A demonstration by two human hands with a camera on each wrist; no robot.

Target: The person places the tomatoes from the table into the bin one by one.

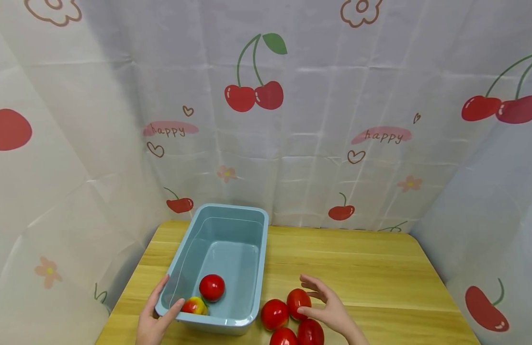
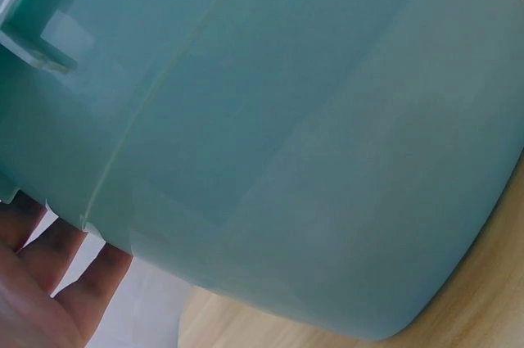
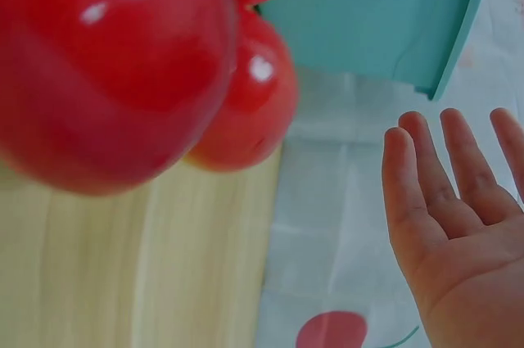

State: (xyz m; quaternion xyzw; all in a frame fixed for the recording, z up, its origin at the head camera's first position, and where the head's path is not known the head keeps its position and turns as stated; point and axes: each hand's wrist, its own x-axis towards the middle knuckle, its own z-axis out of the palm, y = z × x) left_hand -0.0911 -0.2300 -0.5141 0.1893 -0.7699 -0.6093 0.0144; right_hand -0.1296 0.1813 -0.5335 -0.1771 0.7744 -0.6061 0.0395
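My left hand (image 1: 155, 320) holds the near left corner of a blue-grey plastic bin (image 1: 266, 249), thumb over the near rim and fingers along the left side. The bin's outer wall (image 2: 270, 143) fills most of the left wrist view. Inside lie a round red fruit (image 1: 211, 287) and a red-and-yellow fruit (image 1: 196, 305), partly behind the near rim. My right hand (image 1: 328, 309) reaches round a glossy red, tomato-like fruit (image 1: 298, 303), fingers spread and not closed on it. In the right wrist view, the fingers (image 3: 405, 184) are nearly straight.
More glossy red fruits cluster right of the bin: one (image 1: 274, 315) nearest its wall, one (image 1: 284, 338) cut off by the bottom edge, one (image 1: 311, 332) below my right hand. A wooden table (image 1: 356, 263) carries everything. A cherry-print curtain (image 1: 309, 143) surrounds its back and sides.
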